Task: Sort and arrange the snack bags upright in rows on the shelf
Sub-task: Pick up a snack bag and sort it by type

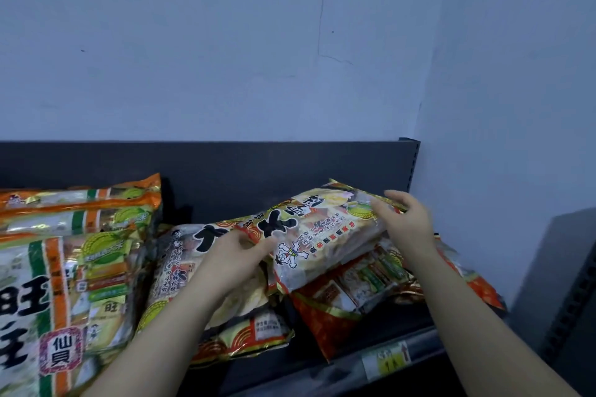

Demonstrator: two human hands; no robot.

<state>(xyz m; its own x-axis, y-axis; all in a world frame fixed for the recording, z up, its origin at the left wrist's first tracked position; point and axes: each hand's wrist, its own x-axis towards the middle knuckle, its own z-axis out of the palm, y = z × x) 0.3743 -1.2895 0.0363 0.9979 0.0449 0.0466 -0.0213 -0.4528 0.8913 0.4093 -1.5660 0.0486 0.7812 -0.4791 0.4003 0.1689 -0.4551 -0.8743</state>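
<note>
Cracked pale blue wall [225, 42], yellow price label [385, 361], grey perforated upright [574, 300]

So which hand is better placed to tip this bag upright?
Probably the right hand: it grips the bag at its higher end, near the shelf back; the left hand holds the lower end.

I counted two hands in view, a left hand [238, 255] and a right hand [406, 219]. There was one shelf [403, 319]. On it I made out two green-striped bags, a rear striped bag [80, 203] and a front striped bag [64, 293]. There were at least three red-and-gold bags, the top bag [322, 235] among them, but overlap hid the exact number. There was one yellow price tag [385, 361].
</note>
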